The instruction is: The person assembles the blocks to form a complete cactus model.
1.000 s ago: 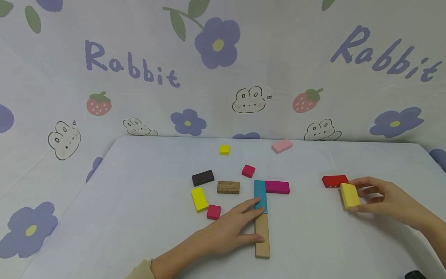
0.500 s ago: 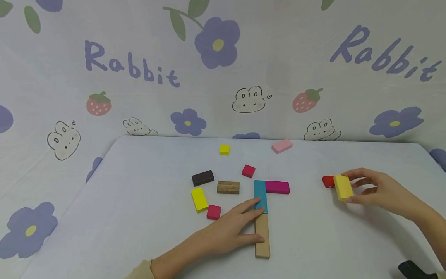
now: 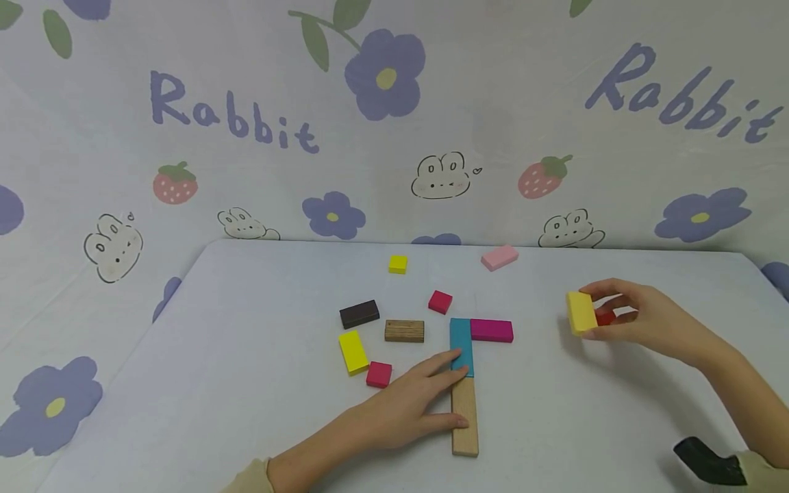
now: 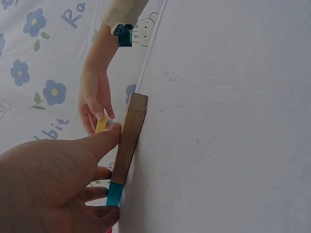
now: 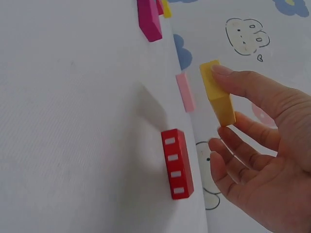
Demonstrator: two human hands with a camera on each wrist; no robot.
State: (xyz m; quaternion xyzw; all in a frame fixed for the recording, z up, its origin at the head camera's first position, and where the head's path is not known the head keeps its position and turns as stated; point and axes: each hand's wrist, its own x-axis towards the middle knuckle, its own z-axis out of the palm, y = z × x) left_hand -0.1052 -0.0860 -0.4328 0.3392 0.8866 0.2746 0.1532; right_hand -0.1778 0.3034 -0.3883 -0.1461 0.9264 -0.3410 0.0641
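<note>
My right hand (image 3: 653,322) pinches a pale yellow block (image 3: 581,313) between thumb and fingertips, held above the table. Below it, mostly hidden by that hand in the head view, lies a red block (image 5: 177,165) with white marks along one side. My left hand (image 3: 401,411) rests with extended fingers on two blocks lying end to end. Its fingertips touch the blue block (image 3: 460,333), while the thumb touches the long plain wooden block (image 3: 465,418). A magenta block (image 3: 492,331) lies against the right side of the blue one.
Left of the blue block lie a dark block (image 3: 359,314), a brown wooden block (image 3: 404,331), a bright yellow block (image 3: 353,352) and two red pieces (image 3: 379,374). Farther back are a small yellow piece (image 3: 397,265) and a pink block (image 3: 499,257), near the table's rear edge.
My right hand has carried the pale yellow block leftward and away from me, past the red block. My left hand has stayed in place on the blocks.
</note>
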